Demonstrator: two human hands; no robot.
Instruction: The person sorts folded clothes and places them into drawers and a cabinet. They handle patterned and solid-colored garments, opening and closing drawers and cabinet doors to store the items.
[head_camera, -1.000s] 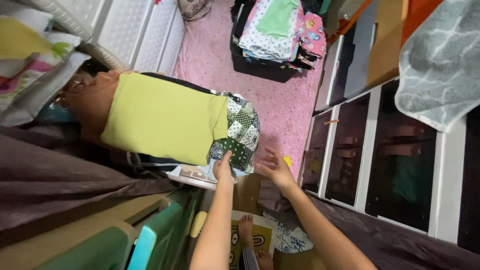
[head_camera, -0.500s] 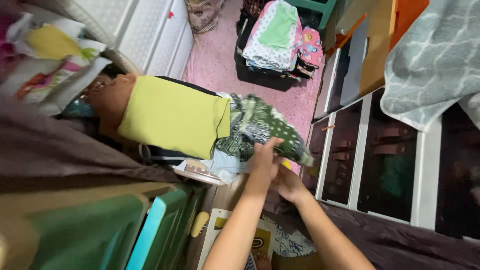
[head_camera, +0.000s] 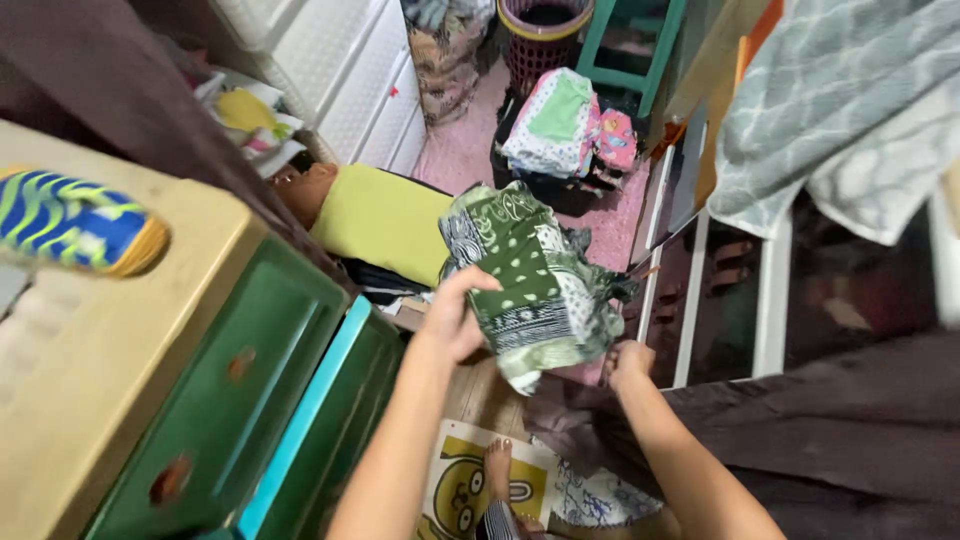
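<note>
Head view, looking down: left hand grips the near-left edge of a green patchwork cloth, fingers curled over the fabric. Right hand clenched at the cloth's lower right corner, apparently pinching it, though the grip is partly hidden. Cloth hangs lifted between both hands, above the pink floor mat. Left of it lies a yellow-green folded garment on a pile. Far off, a stack of folded clothes. Green drawer unit near left; dark-fronted drawers right; grey towel hanging above.
</note>
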